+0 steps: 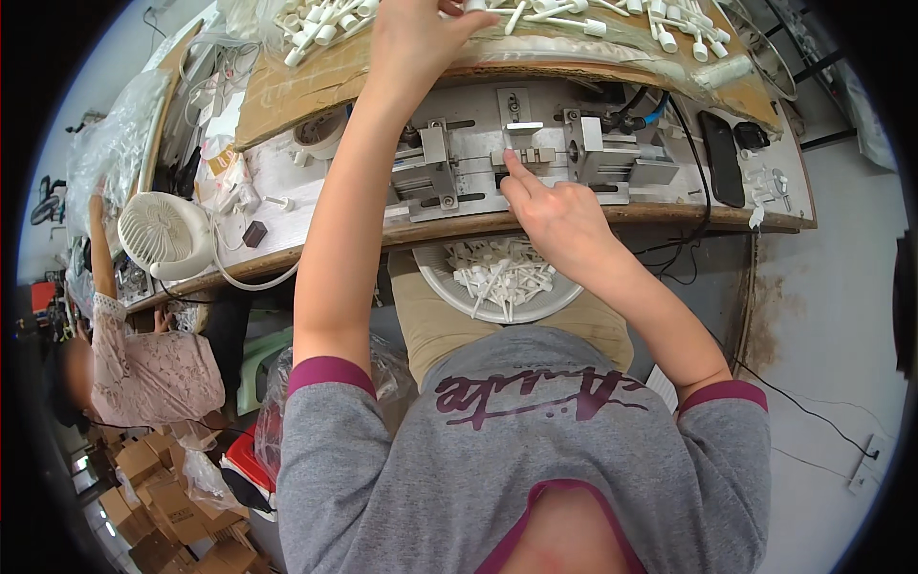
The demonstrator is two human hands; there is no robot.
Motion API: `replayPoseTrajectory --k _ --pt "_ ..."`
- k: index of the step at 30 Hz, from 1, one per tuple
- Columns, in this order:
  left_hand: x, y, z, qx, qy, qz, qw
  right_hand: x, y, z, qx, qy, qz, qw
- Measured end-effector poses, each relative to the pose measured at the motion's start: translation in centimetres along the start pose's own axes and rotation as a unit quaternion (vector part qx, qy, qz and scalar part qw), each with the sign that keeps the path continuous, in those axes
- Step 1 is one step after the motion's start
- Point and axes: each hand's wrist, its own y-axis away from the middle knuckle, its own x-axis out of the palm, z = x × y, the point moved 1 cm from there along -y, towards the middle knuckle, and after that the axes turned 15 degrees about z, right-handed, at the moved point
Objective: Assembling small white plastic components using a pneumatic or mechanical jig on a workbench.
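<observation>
My left hand reaches to the top edge of the picture, over a heap of white plastic parts with thin stems and cup-shaped ends. Its thumb and finger close on one white plastic part; the other fingertips are partly cut off by the edge. My right hand is at the metal fixture on the bench, holding nothing I can see. Its index finger is stretched out, touching the small block in the fixture's middle, while the other fingers bend. Between my knees, a white basket holds many similar white parts.
Cardboard under the heap overhangs the bench. A white fan stands at the left, a roll of tape nearby. A black phone and cables lie right. Another person works at far left, near cardboard boxes.
</observation>
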Motion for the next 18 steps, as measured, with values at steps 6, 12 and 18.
replayPoseTrajectory --k 6,12,18 --pt "1.3 8.9 -1.3 0.093 0.085 -0.032 0.992 -5.5 -1.4 -4.2 0.005 -0.177 -0.057 0.982" --pt "6.6 15.8 -0.7 0.104 -0.126 0.044 0.985 -10.5 -5.9 -12.3 0.141 -0.136 -0.185 0.963" --pt "9.3 15.2 0.2 0.109 -0.224 0.066 0.966 -10.1 -6.9 -11.9 0.102 -0.188 -0.081 0.973"
